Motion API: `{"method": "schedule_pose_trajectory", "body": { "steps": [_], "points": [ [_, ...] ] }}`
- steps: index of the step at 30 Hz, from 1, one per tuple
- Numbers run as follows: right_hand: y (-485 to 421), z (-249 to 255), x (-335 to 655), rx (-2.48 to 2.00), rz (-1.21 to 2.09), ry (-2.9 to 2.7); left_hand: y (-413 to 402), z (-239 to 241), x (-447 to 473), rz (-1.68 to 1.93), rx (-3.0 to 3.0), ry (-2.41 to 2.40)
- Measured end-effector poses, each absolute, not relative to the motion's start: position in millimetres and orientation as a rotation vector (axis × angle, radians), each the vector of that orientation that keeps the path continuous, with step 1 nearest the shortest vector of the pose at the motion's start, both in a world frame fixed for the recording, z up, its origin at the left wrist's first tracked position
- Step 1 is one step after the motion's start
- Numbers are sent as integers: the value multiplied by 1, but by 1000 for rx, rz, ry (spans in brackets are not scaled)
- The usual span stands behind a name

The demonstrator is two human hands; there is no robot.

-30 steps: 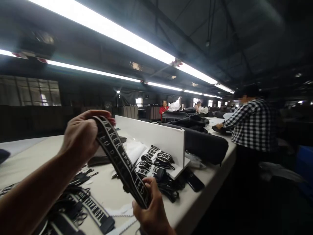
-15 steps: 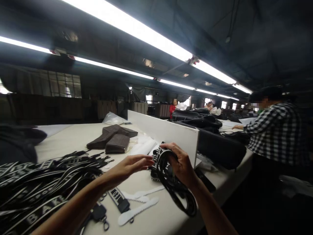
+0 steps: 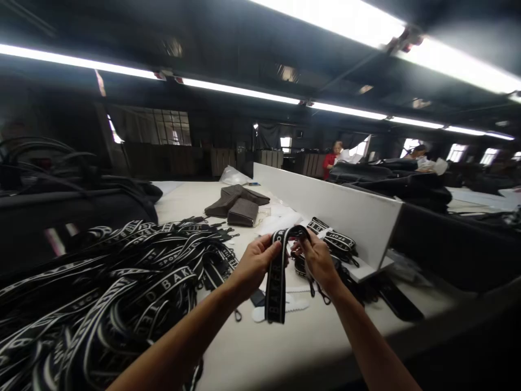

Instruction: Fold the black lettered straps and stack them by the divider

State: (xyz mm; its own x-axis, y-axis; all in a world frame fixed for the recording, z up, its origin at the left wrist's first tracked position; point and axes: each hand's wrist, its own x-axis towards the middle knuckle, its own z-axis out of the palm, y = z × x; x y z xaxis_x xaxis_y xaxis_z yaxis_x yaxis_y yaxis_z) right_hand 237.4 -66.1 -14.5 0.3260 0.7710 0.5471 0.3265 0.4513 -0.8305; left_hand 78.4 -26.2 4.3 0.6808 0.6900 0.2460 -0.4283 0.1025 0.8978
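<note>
A black webbing strap with white edging and printed letters hangs in a bend over the table. My left hand pinches it between thumb and fingers on the left of the bend. On the other side, my right hand grips the strap, its fingertips partly hidden. Below the hands lie white plastic strips with toothed edges, partly covered by the strap. Beyond my right hand are folded strap bundles wrapped with a white band. To my left spreads a large heap of similar straps with metal clips.
A low white divider runs along the table. Dark grey folded pieces lie behind the hands. Black bags fill the far side of the divider, and another stands at left. A flat black object rests near the front edge.
The view has swung left. My right hand has let go of the coiled strap, now by the divider. Both hands have come together on a single strap; my left hand, open before, has closed.
</note>
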Motion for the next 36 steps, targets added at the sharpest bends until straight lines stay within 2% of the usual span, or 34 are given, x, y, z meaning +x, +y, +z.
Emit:
{"method": "schedule_pose_trajectory", "body": {
  "steps": [3,6,13,19,25,32,36],
  "points": [
    [-51,-37,211,-968,785,-1123,-16,3,81,1000,1178,326],
    [-40,-53,191,-830,994,-903,-9,-5,82,1071,1187,419],
    [-41,-59,168,-623,1108,-822,-7,-27,89,1301,1312,645],
    [-44,-58,154,-580,1086,-819,1,-22,91,1675,1614,879],
    [-31,-29,165,-571,818,-902,-5,-8,79,1137,1612,550],
    [5,-15,180,-878,144,-1146,0,-5,83,1295,1848,754],
    [19,-25,179,-907,147,-1141,4,-11,82,1347,1827,710]
  ]
}}
